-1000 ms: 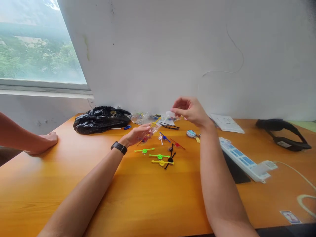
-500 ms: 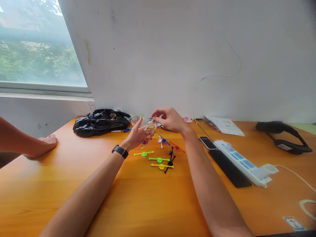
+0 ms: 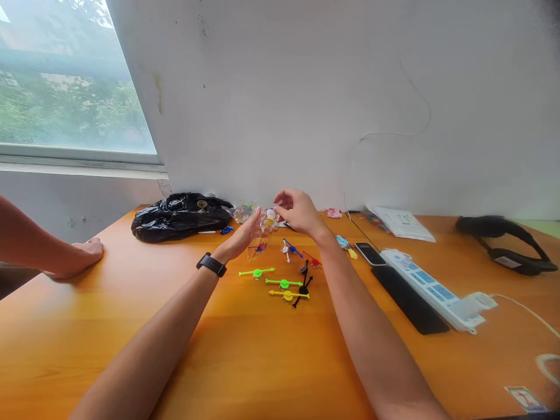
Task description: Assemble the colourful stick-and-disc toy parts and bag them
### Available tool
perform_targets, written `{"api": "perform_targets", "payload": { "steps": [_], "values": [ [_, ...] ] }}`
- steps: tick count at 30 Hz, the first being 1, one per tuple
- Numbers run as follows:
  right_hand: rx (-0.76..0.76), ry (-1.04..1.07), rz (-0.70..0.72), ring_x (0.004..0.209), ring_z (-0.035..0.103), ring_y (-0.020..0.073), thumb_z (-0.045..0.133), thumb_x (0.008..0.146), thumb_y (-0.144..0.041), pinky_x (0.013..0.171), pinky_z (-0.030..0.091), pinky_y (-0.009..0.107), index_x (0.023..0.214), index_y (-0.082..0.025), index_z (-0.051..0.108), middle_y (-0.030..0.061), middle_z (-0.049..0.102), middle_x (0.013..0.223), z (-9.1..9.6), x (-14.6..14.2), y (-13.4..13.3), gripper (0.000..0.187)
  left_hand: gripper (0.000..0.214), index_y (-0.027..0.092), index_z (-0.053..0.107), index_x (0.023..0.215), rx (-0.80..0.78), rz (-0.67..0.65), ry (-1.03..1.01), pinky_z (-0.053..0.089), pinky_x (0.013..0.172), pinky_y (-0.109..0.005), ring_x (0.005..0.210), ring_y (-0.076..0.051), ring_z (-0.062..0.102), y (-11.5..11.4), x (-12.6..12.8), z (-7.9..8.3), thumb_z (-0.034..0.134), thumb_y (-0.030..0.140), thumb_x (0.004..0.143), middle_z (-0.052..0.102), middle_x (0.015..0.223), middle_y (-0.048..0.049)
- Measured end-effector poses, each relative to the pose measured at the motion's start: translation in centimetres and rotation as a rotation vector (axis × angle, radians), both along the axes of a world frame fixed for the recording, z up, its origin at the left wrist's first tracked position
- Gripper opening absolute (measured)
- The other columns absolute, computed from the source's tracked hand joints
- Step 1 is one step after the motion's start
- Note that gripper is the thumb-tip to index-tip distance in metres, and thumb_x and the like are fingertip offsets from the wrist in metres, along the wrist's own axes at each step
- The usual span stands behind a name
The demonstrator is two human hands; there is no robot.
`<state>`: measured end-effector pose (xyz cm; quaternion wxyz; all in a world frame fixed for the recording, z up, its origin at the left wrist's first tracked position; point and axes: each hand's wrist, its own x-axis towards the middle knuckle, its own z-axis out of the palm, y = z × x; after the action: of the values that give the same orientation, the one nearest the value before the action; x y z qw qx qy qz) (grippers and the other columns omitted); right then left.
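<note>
A crinkled clear plastic bag with white and yellow pieces inside is between my two hands above the table. My left hand, with a black watch on its wrist, supports the bag from the left, thumb raised; its other fingers are partly hidden. At the bag's upper right edge, my right hand has its thumb and fingers pinched together. Below lie plastic arrow spinners: green ones, a yellow one, black ones, a red one, a blue one and a white one.
A black plastic bag lies back left. Another person's hand rests on the table's left edge. On the right are a phone-like device, a white power strip, a white packet and a black headset-like object.
My left hand has turned edge-on and moved slightly right, uncovering a small red and blue piece below. My right hand has shifted slightly right. The other person's hand stays in place.
</note>
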<state>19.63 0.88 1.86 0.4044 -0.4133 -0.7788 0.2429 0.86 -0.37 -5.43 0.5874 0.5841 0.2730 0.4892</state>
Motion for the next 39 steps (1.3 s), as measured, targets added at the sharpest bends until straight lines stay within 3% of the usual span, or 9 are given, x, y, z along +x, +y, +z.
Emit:
{"api": "perform_targets", "payload": {
  "steps": [5,8,14,18,23,27,30,36,39],
  "values": [
    [-0.037,0.016,-0.086,0.065,0.070,0.0179,0.067,0.084,-0.021,0.058,0.054,0.028,0.088,-0.021,0.062,0.0037,0.070,0.082,-0.7,-0.3,0.6,0.007,0.039,0.018,0.074,0.094,0.273,0.338,0.255,0.048,0.075,-0.027,0.085,-0.019,0.064,0.6,-1.5,0.6,0.083,0.055,0.084,0.072,0.094,-0.0057],
    [-0.026,-0.017,-0.128,0.064,0.070,0.0182,0.069,0.083,-0.020,0.059,0.054,0.028,0.086,-0.022,0.062,0.0040,0.071,0.081,-1.0,-0.3,0.8,0.008,0.040,0.017,0.074,0.079,0.373,0.347,0.327,0.047,0.071,-0.029,0.076,-0.019,0.063,1.0,-2.6,1.0,0.082,0.055,0.084,0.071,0.080,-0.0056],
    [0.012,0.032,-0.204,0.066,0.072,0.0207,0.069,0.083,-0.022,0.063,0.056,0.031,0.086,-0.021,0.061,0.0063,0.072,0.082,-0.8,0.6,1.1,0.008,0.052,0.017,0.077,0.084,0.437,0.345,0.360,0.050,0.080,-0.032,0.080,-0.021,0.065,1.4,-3.8,1.7,0.067,0.067,0.093,0.074,0.081,-0.0077],
    [0.020,0.028,-0.148,0.066,0.071,0.0202,0.069,0.085,-0.026,0.062,0.054,0.031,0.083,-0.022,0.062,0.0060,0.072,0.081,-0.7,0.1,0.8,0.009,0.058,0.017,0.073,0.093,0.322,0.328,0.234,0.054,0.078,-0.033,0.081,-0.021,0.067,1.1,-3.1,1.5,0.065,0.074,0.091,0.072,0.085,-0.0083],
    [0.224,-0.107,-0.155,0.068,0.063,0.0187,0.065,0.086,-0.022,0.065,0.045,0.030,0.078,-0.022,0.062,0.0025,0.067,0.072,-1.2,-2.3,-0.4,0.009,0.058,0.018,0.064,0.087,0.089,0.377,0.108,0.052,0.072,-0.030,0.076,-0.018,0.065,0.7,-0.5,-0.2,0.056,0.075,0.094,0.069,0.088,-0.0069],
    [0.291,-0.279,-0.257,0.067,0.057,0.0181,0.062,0.086,-0.018,0.063,0.036,0.030,0.079,-0.022,0.065,0.0016,0.068,0.072,-1.6,-3.4,-1.0,0.009,0.039,0.019,0.059,0.085,0.010,0.458,0.110,0.049,0.069,-0.028,0.075,-0.018,0.064,0.6,0.8,-1.1,0.066,0.057,0.091,0.065,0.085,-0.0034],
    [0.257,-0.249,-0.186,0.067,0.057,0.0155,0.066,0.087,-0.020,0.063,0.036,0.028,0.081,-0.021,0.068,0.0000,0.069,0.073,-1.4,-3.2,-1.0,0.007,0.025,0.019,0.060,0.084,-0.039,0.468,0.120,0.049,0.068,-0.029,0.072,-0.018,0.066,0.8,0.5,-0.7,0.055,0.042,0.091,0.067,0.088,-0.0047],
    [0.190,-0.316,-0.020,0.073,0.058,0.0148,0.069,0.093,-0.030,0.070,0.040,0.028,0.095,-0.021,0.079,0.0013,0.071,0.085,-1.2,-2.4,-0.6,0.013,0.044,0.019,0.077,0.094,0.248,0.599,0.719,0.050,0.091,-0.038,0.104,-0.031,0.068,0.4,-1.6,1.5,0.038,0.039,0.096,0.076,0.101,-0.0114],
    [0.216,-0.365,-0.012,0.096,0.062,0.0206,0.074,0.092,-0.030,0.086,0.046,0.032,0.090,-0.022,0.083,0.0073,0.067,0.106,-2.1,-2.1,0.0,0.012,0.051,0.020,0.079,0.113,0.334,0.606,0.892,0.047,0.100,-0.040,0.118,-0.033,0.064,0.0,-2.3,2.4,0.034,0.040,0.099,0.074,0.116,-0.0124]
  ]
}}
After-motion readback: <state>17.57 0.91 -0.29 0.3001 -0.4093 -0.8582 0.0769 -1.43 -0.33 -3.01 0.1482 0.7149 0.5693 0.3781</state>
